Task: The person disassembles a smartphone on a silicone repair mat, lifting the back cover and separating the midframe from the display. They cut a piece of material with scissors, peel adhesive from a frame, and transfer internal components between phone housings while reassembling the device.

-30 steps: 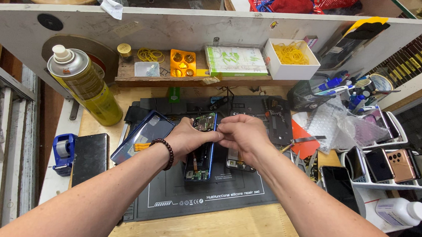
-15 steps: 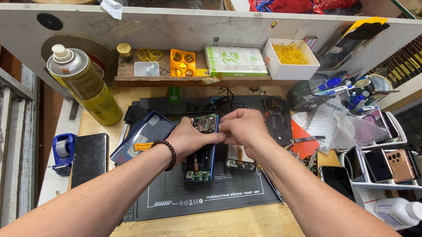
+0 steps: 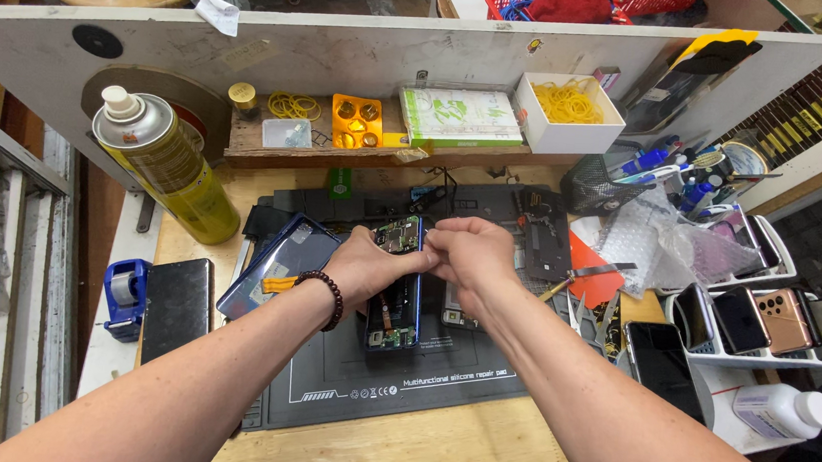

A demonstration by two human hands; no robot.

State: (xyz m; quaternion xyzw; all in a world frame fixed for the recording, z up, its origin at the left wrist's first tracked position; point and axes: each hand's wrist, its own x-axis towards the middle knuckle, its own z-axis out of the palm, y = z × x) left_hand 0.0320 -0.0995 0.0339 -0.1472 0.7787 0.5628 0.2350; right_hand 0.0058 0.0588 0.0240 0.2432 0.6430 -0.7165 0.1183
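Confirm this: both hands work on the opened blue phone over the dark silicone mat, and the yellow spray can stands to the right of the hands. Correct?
Not quite. In the head view, the yellow spray can stands to the left of the hands, not the right. The left hand and right hand do work on the opened blue phone over the dark silicone mat.

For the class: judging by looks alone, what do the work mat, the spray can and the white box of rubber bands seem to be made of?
Work mat: dark, matte, probably silicone or rubber; lies flat, no glare.
Spray can: metal, by its silvery shoulder and glossy yellow body; white cap looks plastic.
White box: likely thin card; dull, sharp folded edges.
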